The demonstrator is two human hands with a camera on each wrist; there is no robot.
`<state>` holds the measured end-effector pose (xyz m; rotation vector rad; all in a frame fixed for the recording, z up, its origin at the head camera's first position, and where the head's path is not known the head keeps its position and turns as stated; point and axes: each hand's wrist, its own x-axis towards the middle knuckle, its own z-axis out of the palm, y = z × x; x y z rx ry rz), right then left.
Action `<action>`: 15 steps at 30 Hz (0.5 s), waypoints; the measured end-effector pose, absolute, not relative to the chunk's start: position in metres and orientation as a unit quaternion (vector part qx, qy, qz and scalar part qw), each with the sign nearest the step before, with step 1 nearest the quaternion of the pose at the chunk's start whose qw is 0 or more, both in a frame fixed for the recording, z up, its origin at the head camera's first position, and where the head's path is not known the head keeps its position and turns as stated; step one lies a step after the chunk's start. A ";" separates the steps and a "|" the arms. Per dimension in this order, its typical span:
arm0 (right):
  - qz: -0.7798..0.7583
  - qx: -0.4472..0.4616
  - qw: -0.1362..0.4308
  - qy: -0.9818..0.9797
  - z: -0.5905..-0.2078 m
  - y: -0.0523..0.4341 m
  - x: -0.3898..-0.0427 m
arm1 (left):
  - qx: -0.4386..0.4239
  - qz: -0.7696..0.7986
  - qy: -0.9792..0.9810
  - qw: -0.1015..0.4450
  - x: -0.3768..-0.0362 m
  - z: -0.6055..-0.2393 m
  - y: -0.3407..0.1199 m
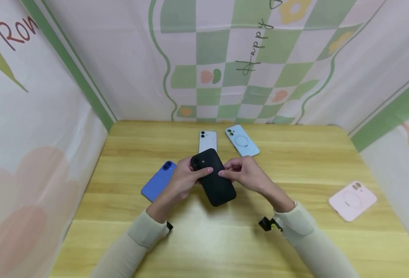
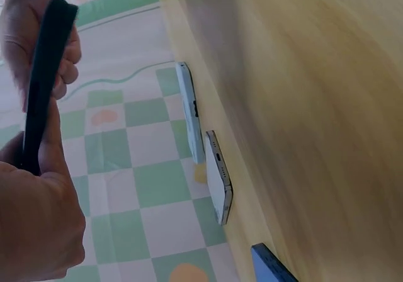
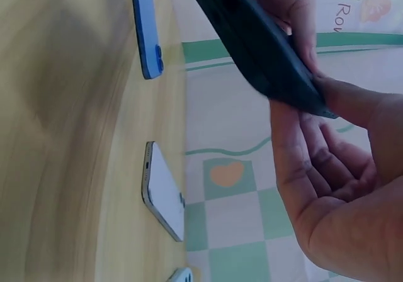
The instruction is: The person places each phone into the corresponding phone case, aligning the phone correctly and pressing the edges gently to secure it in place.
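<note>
Over the middle of the table, both hands hold a black phone case [image 1: 215,181], back side up and tilted. I cannot tell if a phone sits inside it. My left hand [image 1: 182,180] grips its left side near the camera corner, thumb across the back. On the right edge, my right hand [image 1: 247,173] pinches it between thumb and fingers; the right wrist view shows that thumb [image 3: 352,102] pressing the edge. Beside my left hand lies a blue phone [image 1: 158,181], partly covered. Just beyond the black case are a white phone [image 1: 207,141] and a light blue phone case [image 1: 242,141].
A pink phone case [image 1: 352,200] with a ring on its back lies at the right side of the wooden table [image 1: 204,239]. A patterned cloth [image 1: 131,61] hangs behind the table and along both sides.
</note>
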<state>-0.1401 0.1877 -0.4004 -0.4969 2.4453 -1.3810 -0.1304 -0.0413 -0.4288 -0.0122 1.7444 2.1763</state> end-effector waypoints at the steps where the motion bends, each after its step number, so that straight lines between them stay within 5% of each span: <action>1: -0.481 -0.167 0.138 0.850 -0.401 0.188 -0.140 | -0.005 0.769 0.617 0.167 -0.130 -0.428 -0.041; 15: -0.490 -0.143 0.132 0.850 -0.408 0.198 -0.135 | -0.032 0.783 0.614 0.092 -0.127 -0.427 -0.039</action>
